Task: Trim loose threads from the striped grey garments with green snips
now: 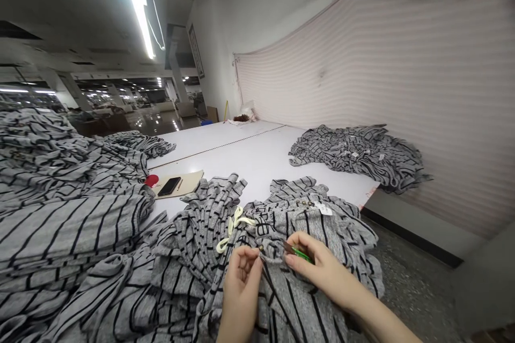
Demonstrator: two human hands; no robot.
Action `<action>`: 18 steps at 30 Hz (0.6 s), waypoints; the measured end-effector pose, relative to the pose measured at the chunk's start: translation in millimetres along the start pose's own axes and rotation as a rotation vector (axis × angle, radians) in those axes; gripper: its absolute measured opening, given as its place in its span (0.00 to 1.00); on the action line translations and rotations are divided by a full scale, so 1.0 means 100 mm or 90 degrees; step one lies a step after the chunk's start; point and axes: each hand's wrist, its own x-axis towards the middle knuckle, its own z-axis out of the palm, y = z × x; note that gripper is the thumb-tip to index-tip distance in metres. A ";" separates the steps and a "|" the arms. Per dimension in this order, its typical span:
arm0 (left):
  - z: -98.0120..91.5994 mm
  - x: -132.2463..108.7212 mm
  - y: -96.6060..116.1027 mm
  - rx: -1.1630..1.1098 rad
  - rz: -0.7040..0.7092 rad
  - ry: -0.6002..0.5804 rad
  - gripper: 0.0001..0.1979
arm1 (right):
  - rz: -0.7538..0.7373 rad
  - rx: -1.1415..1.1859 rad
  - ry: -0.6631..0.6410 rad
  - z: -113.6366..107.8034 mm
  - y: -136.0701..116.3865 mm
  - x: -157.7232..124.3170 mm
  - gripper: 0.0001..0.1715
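A grey garment with black stripes [287, 292] lies bunched at the table's near edge. My left hand [242, 276] is closed, its thumb and forefinger pinching the cloth edge right beside a small brown button [261, 248]. My right hand [311, 260] is closed around green-handled thread snips [301, 253], whose dark blade points left toward the button. A pale yellow ribbon [235, 225] lies in loops on the cloth just beyond my left hand. A white label [323, 208] shows on the garment past my right hand.
Tall striped garment stacks [68, 220] fill the left side. Another striped pile [358, 153] hangs over the right edge of the white table [241, 158]. A black phone [169, 186] rests on a beige pad [189, 184] near a red disc [152, 180]. Striped sheeting covers the wall.
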 end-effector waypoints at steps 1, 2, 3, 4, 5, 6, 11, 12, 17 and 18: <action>-0.01 -0.02 -0.02 -0.012 -0.014 -0.009 0.16 | 0.012 0.056 -0.014 0.04 0.00 -0.01 0.10; -0.01 -0.06 -0.06 -0.024 -0.023 -0.012 0.17 | 0.026 0.116 -0.028 0.08 -0.01 -0.02 0.10; 0.00 -0.11 -0.11 -0.037 -0.024 -0.011 0.18 | 0.041 0.177 -0.042 0.12 -0.02 -0.03 0.10; 0.01 -0.16 -0.16 -0.046 -0.012 -0.004 0.19 | 0.057 0.234 -0.053 0.16 -0.03 -0.06 0.11; 0.03 -0.22 -0.21 -0.043 0.011 0.004 0.21 | 0.068 0.280 -0.062 0.20 -0.05 -0.08 0.11; 0.05 -0.27 -0.26 -0.022 0.043 0.012 0.22 | 0.072 0.313 -0.068 0.24 -0.05 -0.11 0.12; 0.10 -0.35 -0.25 0.194 0.133 0.023 0.18 | 0.036 0.317 -0.052 0.32 -0.06 -0.19 0.13; 0.10 -0.35 -0.21 0.222 0.142 0.017 0.14 | 0.035 0.309 -0.038 0.32 -0.06 -0.19 0.13; 0.22 -0.34 -0.04 0.276 0.241 0.016 0.09 | -0.011 0.224 0.024 0.26 -0.04 -0.17 0.12; 0.26 -0.34 -0.03 0.282 0.258 0.026 0.10 | -0.027 0.198 0.046 0.25 -0.02 -0.18 0.11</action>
